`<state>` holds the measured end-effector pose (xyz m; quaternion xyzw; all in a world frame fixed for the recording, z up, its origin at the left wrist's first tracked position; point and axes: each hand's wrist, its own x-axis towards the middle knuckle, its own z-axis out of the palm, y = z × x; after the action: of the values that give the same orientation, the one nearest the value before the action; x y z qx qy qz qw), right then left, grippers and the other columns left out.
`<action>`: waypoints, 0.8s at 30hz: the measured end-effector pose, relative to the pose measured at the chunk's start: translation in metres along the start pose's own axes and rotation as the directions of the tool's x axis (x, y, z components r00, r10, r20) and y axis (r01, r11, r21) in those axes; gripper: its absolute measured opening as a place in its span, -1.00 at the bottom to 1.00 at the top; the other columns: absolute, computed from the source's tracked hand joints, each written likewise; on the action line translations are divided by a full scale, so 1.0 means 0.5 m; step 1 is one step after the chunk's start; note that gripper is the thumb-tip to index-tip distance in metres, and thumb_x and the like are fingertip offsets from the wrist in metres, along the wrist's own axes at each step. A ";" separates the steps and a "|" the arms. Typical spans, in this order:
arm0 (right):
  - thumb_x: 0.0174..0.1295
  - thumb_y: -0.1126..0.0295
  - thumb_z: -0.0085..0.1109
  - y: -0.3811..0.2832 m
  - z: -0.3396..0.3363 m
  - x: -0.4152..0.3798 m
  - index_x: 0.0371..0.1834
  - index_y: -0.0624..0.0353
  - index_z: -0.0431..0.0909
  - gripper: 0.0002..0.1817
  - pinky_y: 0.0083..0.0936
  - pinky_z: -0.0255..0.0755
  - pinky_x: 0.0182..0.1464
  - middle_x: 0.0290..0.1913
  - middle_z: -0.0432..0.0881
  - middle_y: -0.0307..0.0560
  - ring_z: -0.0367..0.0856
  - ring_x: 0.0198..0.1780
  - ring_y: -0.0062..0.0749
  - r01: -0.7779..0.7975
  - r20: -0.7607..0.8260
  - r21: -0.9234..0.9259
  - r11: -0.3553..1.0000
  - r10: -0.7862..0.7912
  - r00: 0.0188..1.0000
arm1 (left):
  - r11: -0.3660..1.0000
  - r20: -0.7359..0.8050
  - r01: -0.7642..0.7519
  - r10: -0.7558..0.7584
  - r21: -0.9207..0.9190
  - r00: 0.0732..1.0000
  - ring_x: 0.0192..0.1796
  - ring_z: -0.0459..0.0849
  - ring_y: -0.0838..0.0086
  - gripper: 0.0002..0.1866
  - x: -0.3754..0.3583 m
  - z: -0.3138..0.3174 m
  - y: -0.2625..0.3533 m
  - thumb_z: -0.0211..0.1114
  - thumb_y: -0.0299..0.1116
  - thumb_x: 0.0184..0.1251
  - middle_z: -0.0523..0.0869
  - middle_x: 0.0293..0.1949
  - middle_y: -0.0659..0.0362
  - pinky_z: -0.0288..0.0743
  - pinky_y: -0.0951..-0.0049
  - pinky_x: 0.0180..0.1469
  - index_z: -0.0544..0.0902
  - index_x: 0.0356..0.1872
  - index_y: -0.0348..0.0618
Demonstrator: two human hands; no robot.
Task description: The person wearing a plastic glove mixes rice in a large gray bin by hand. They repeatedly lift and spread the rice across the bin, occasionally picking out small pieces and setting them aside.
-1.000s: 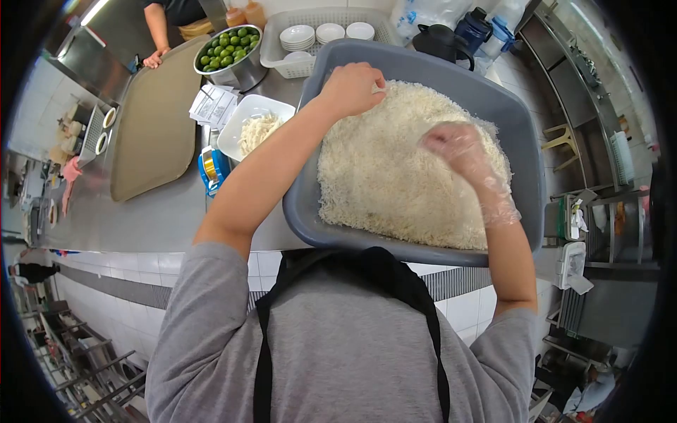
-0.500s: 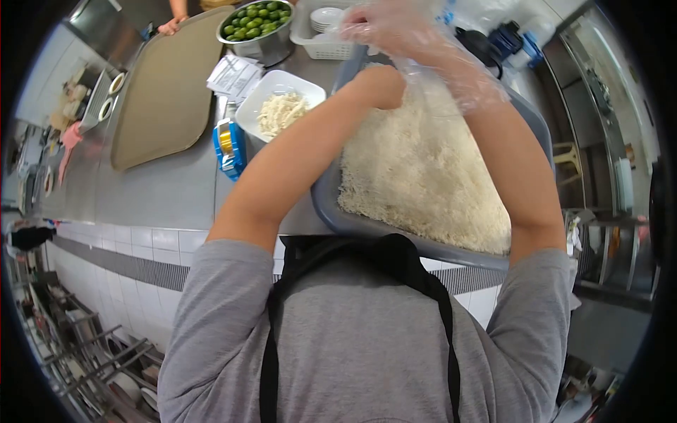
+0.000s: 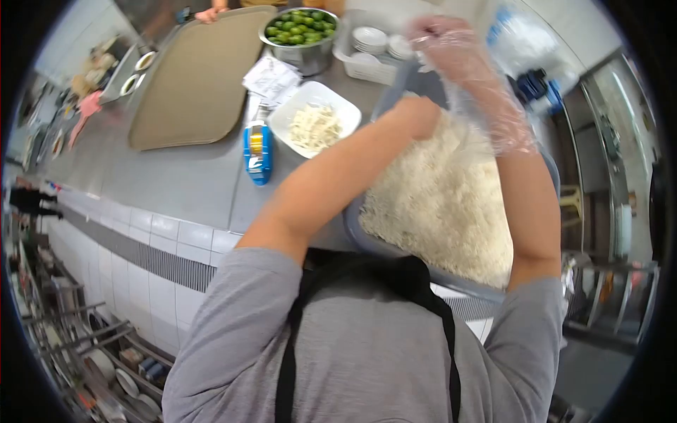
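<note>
My left hand [image 3: 422, 116] is bare and curled closed over the far left part of a grey tub [image 3: 354, 224] of white rice [image 3: 437, 204]. Whatever its fingers hold is hidden, with loose clear plastic hanging just to the right. A clear plastic glove [image 3: 509, 127] covers my right hand [image 3: 443, 41] and bags around the wrist. That hand is raised above the tub's far edge, fingers bent together and blurred. Left of the tub, a white bowl [image 3: 282, 118] contains pale shreds [image 3: 315, 128].
A blue tape dispenser [image 3: 257, 151] and papers [image 3: 271, 79] lie beside the bowl. Behind are a steel pot [image 3: 303, 56] of green citrus fruits [image 3: 300, 28] and a white basket [image 3: 368, 69] with small dishes. Another person's hand [image 3: 210, 14] touches a brown tray [image 3: 201, 77].
The view has shifted, so the table items appear farther right. My right hand has moved from over the white basket toward the right. My left hand stays over the rice, still closed.
</note>
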<state>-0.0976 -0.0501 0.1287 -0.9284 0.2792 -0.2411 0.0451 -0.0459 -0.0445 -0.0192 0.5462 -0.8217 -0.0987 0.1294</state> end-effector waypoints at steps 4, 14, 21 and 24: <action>0.18 0.16 0.05 0.139 -0.059 -0.174 -0.14 0.13 0.56 -0.68 -0.44 0.42 -0.09 -0.28 0.64 -0.09 0.56 -0.16 -0.40 -0.592 0.167 0.204 0.780 0.568 0.806 | 0.994 0.088 0.104 -0.101 -0.036 0.991 -0.15 0.61 0.15 -0.75 -0.002 -0.007 -0.002 0.13 -0.47 -0.08 0.64 -0.26 -0.02 0.47 0.23 -0.12 0.60 -0.29 -0.14; 0.15 0.21 0.07 0.012 0.064 -0.521 0.10 -0.05 0.42 -0.59 -0.34 0.28 0.18 0.11 0.45 -0.11 0.36 0.18 -0.24 0.161 0.567 -0.159 0.974 -0.044 0.823 | 0.993 0.166 0.116 -0.117 0.017 0.979 -0.17 0.59 0.22 -0.82 -0.007 -0.017 0.000 0.16 -0.31 -0.01 0.64 -0.31 0.07 0.46 0.30 -0.14 0.58 -0.36 -0.11; 0.27 0.18 -0.09 0.189 -0.084 -0.531 -0.14 0.07 0.53 -0.72 -0.44 0.47 -0.07 -0.13 0.57 -0.04 0.55 -0.11 -0.24 -0.267 0.409 -0.285 0.921 0.369 0.835 | 0.994 0.222 0.111 -0.107 -0.004 0.969 -0.17 0.59 0.23 -0.79 0.003 -0.024 -0.004 0.19 -0.27 0.00 0.64 -0.29 0.08 0.46 0.30 -0.14 0.57 -0.36 -0.13; 0.27 0.17 -0.08 0.179 -0.129 -0.486 -0.25 0.18 0.53 -0.69 -0.34 0.47 -0.16 -0.22 0.58 -0.02 0.58 -0.24 -0.16 -0.660 0.318 -0.348 0.666 0.746 0.585 | 0.996 0.223 0.093 -0.090 -0.004 0.971 -0.16 0.58 0.23 -0.79 -0.002 -0.028 0.003 0.20 -0.26 0.00 0.64 -0.29 0.08 0.45 0.29 -0.14 0.56 -0.37 -0.14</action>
<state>-0.3494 0.0094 0.0630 -0.7689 0.6290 0.0384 0.1079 -0.0421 -0.0432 -0.0055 0.5680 -0.8043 -0.1710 0.0356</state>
